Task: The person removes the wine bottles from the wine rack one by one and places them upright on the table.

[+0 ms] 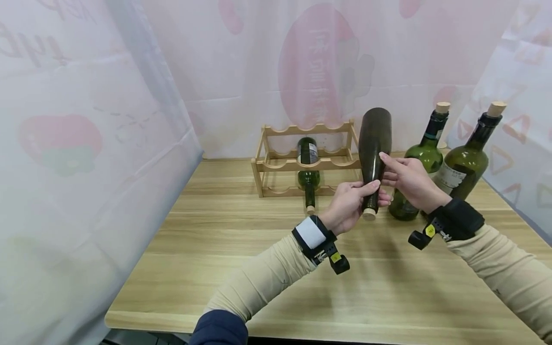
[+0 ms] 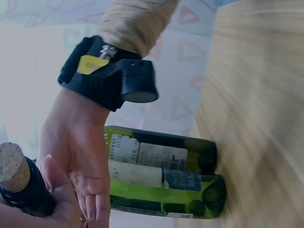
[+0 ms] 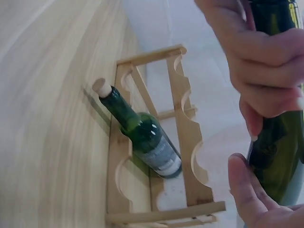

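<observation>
A dark green wine bottle point(image 1: 376, 132) is held neck-down over the table, its base tilted up and away and its cork point(image 1: 369, 214) lowest. My left hand point(image 1: 348, 207) grips the neck, with the thumb across the front; the right wrist view shows its fingers wrapped round the glass. Higher up, my right hand point(image 1: 411, 179) holds the bottle near the shoulder, thumb on the near side and fingers behind. To the left, a wooden wine rack point(image 1: 297, 165) bears another corked green bottle point(image 1: 308, 179) on its lower level, lying with its neck toward me.
Two corked green bottles stand at the right, close behind my right hand: one point(image 1: 427, 155) nearer the rack, the other point(image 1: 467, 160) farther right. The wooden table point(image 1: 241, 258) has its front edge below my arms. Printed white curtains point(image 1: 241, 62) enclose the back and sides.
</observation>
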The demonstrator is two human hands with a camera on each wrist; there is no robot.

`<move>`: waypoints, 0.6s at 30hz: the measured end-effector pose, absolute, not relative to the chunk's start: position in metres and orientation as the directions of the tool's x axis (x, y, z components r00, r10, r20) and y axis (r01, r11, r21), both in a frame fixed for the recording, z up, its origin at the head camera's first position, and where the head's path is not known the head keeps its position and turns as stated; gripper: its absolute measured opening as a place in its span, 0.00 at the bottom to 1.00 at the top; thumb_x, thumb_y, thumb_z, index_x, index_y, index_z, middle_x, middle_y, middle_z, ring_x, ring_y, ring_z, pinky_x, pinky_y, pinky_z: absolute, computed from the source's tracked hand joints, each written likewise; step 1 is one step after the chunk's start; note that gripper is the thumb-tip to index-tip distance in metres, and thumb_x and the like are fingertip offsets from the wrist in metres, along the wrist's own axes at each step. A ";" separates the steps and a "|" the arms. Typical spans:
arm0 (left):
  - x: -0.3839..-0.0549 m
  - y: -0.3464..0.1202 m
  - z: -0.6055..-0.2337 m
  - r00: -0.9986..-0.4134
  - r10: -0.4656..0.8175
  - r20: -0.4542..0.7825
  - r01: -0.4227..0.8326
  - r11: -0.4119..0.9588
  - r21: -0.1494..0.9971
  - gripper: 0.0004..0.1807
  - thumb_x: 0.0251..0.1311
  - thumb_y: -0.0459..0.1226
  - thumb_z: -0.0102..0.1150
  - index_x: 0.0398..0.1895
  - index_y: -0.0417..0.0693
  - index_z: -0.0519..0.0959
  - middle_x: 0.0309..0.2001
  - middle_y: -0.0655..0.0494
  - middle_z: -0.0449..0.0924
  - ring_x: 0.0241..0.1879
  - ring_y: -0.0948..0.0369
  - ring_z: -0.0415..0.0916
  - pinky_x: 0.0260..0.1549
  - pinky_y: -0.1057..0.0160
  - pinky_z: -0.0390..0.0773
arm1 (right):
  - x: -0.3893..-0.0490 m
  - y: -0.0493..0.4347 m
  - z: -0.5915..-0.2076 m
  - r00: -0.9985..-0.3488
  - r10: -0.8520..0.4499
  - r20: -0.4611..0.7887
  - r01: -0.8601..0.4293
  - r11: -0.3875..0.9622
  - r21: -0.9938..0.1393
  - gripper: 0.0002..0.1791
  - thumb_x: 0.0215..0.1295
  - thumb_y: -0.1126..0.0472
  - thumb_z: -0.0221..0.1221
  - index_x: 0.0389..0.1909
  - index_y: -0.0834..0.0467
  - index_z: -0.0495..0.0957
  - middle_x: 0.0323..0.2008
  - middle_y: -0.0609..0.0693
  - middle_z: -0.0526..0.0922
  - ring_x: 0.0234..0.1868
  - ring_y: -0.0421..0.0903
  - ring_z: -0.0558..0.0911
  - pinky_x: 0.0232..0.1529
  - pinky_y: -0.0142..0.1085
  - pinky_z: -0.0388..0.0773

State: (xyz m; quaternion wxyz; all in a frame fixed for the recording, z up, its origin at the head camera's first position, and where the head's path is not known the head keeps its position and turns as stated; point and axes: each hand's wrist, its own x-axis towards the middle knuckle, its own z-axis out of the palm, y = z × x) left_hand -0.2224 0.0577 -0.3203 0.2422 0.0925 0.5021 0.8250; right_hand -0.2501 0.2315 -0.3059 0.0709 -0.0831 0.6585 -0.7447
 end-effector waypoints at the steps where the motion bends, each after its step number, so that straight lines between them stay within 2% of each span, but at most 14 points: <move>1: -0.223 0.058 -0.319 -0.865 0.495 -0.086 -0.307 -0.385 0.870 0.19 0.69 0.35 0.52 0.54 0.25 0.74 0.28 0.52 0.81 0.26 0.64 0.83 0.49 0.60 0.82 | -0.249 0.233 -0.306 -0.977 -0.212 0.038 -0.020 -0.086 -0.996 0.17 0.72 0.50 0.51 0.42 0.60 0.79 0.33 0.43 0.85 0.37 0.35 0.85 0.43 0.27 0.82; 3: -0.223 0.059 -0.318 -0.862 0.500 -0.079 -0.308 -0.393 0.866 0.21 0.69 0.35 0.52 0.56 0.24 0.72 0.32 0.45 0.83 0.27 0.64 0.83 0.49 0.60 0.81 | -0.248 0.234 -0.306 -0.981 -0.178 0.073 -0.082 0.041 -0.996 0.24 0.73 0.47 0.48 0.52 0.65 0.74 0.37 0.41 0.85 0.38 0.33 0.85 0.43 0.26 0.81; 5: -0.225 0.061 -0.317 -0.865 0.496 -0.077 -0.308 -0.401 0.863 0.19 0.68 0.35 0.53 0.54 0.25 0.74 0.38 0.37 0.84 0.27 0.64 0.83 0.48 0.60 0.82 | -0.246 0.233 -0.306 -0.981 -0.118 0.155 -0.179 0.234 -0.956 0.31 0.75 0.45 0.44 0.64 0.68 0.66 0.44 0.50 0.85 0.38 0.32 0.84 0.40 0.21 0.79; 6: -0.225 0.062 -0.317 -0.867 0.493 -0.075 -0.303 -0.401 0.864 0.18 0.68 0.35 0.53 0.52 0.26 0.75 0.41 0.34 0.83 0.27 0.64 0.83 0.48 0.61 0.82 | -0.244 0.232 -0.307 -0.969 -0.088 0.230 -0.246 0.340 -0.908 0.32 0.76 0.47 0.43 0.67 0.68 0.62 0.44 0.54 0.85 0.35 0.34 0.83 0.36 0.20 0.77; 7: -0.225 0.062 -0.316 -0.869 0.488 -0.076 -0.301 -0.400 0.866 0.16 0.68 0.35 0.53 0.50 0.28 0.77 0.44 0.31 0.82 0.26 0.64 0.83 0.46 0.62 0.83 | -0.243 0.231 -0.308 -0.944 -0.066 0.322 -0.317 0.446 -0.837 0.30 0.76 0.51 0.43 0.69 0.68 0.60 0.49 0.58 0.83 0.37 0.38 0.84 0.32 0.20 0.74; 8: -0.226 0.063 -0.316 -0.872 0.483 -0.076 -0.297 -0.400 0.867 0.15 0.68 0.35 0.54 0.48 0.29 0.78 0.47 0.29 0.80 0.26 0.63 0.83 0.45 0.62 0.83 | -0.242 0.230 -0.310 -0.905 -0.058 0.422 -0.383 0.544 -0.747 0.27 0.75 0.56 0.44 0.70 0.66 0.60 0.53 0.62 0.81 0.33 0.42 0.83 0.27 0.21 0.71; 9: -0.226 0.063 -0.316 -0.876 0.475 -0.078 -0.295 -0.403 0.866 0.14 0.68 0.35 0.54 0.46 0.30 0.78 0.46 0.29 0.81 0.25 0.63 0.83 0.44 0.62 0.83 | -0.242 0.228 -0.312 -0.851 -0.072 0.520 -0.443 0.629 -0.639 0.26 0.73 0.63 0.45 0.70 0.64 0.61 0.58 0.67 0.77 0.36 0.48 0.83 0.29 0.25 0.71; 11: -0.228 0.063 -0.315 -0.883 0.463 -0.078 -0.294 -0.414 0.862 0.12 0.67 0.34 0.54 0.43 0.31 0.79 0.43 0.31 0.82 0.25 0.63 0.83 0.42 0.63 0.84 | -0.242 0.226 -0.316 -0.724 -0.156 0.672 -0.532 0.745 -0.401 0.31 0.63 0.76 0.46 0.69 0.60 0.64 0.62 0.69 0.72 0.46 0.60 0.80 0.37 0.33 0.76; 13: -0.229 0.062 -0.315 -0.886 0.458 -0.076 -0.297 -0.433 0.851 0.12 0.68 0.33 0.54 0.43 0.30 0.79 0.35 0.37 0.84 0.24 0.63 0.83 0.38 0.64 0.85 | -0.243 0.225 -0.320 -0.609 -0.304 0.733 -0.609 0.771 -0.186 0.40 0.50 0.84 0.50 0.68 0.59 0.66 0.67 0.69 0.65 0.58 0.65 0.74 0.49 0.46 0.76; 15: -0.230 0.060 -0.315 -0.884 0.463 -0.067 -0.297 -0.444 0.845 0.13 0.68 0.33 0.53 0.45 0.28 0.78 0.28 0.46 0.83 0.24 0.63 0.83 0.35 0.66 0.84 | -0.247 0.225 -0.325 -0.523 -0.445 0.727 -0.649 0.761 -0.001 0.46 0.43 0.86 0.54 0.69 0.59 0.65 0.69 0.67 0.62 0.68 0.65 0.65 0.60 0.57 0.68; 16: -0.230 0.060 -0.316 -0.882 0.466 -0.070 -0.300 -0.441 0.846 0.14 0.68 0.33 0.52 0.46 0.28 0.78 0.26 0.50 0.83 0.24 0.63 0.83 0.32 0.67 0.84 | -0.249 0.225 -0.326 -0.492 -0.498 0.714 -0.660 0.748 0.067 0.47 0.42 0.86 0.55 0.69 0.59 0.64 0.70 0.66 0.62 0.70 0.64 0.63 0.62 0.57 0.65; 18: -0.231 0.058 -0.317 -0.879 0.472 -0.072 -0.303 -0.434 0.849 0.15 0.68 0.33 0.52 0.47 0.25 0.78 0.24 0.51 0.83 0.24 0.64 0.83 0.29 0.69 0.82 | -0.253 0.225 -0.330 -0.434 -0.570 0.697 -0.663 0.727 0.181 0.45 0.42 0.83 0.58 0.68 0.60 0.65 0.70 0.65 0.63 0.71 0.61 0.62 0.61 0.55 0.64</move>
